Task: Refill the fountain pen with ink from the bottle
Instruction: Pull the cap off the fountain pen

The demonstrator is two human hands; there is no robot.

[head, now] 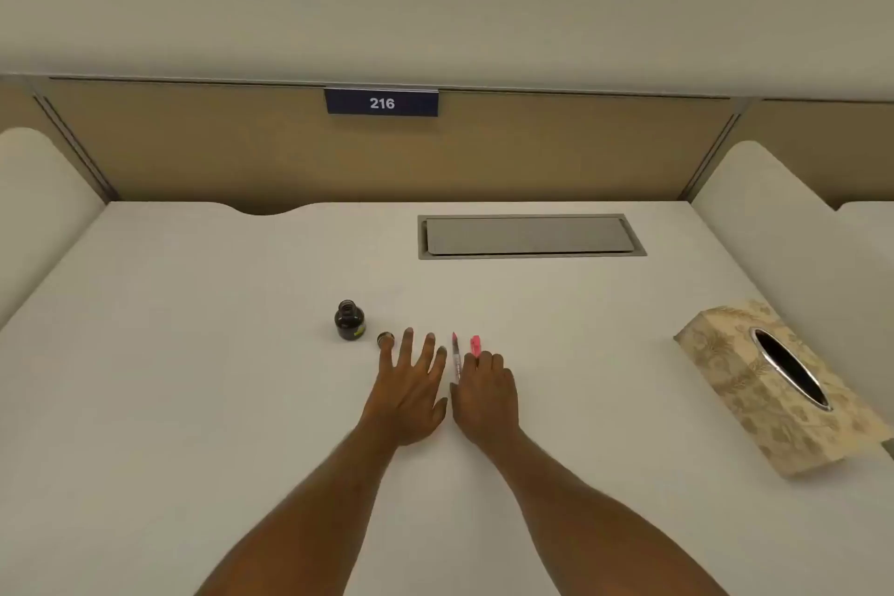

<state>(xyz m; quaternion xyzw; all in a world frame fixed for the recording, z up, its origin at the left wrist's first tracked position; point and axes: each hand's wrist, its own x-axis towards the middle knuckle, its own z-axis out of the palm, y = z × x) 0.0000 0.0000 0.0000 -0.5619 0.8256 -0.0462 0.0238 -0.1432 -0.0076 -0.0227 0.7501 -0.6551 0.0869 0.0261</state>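
Note:
A small dark ink bottle (349, 320) stands uncapped on the white desk, and its round cap (385, 340) lies just to its right. My left hand (411, 387) is flat with fingers spread, its forefinger tip beside the cap. A slim pen section (456, 356) with a pink tip and clear body lies between my hands, pointing away from me. My right hand (486, 390) has its fingers curled over a pink pen piece (475, 346), whose end sticks out past the fingertips. The rest of that piece is hidden.
A patterned tissue box (779, 385) lies at the right of the white desk (193, 378). A grey hatch (529, 236) is set into the desk farther back. Padded side panels and a tan back wall with a "216" sign (381, 102) enclose the space.

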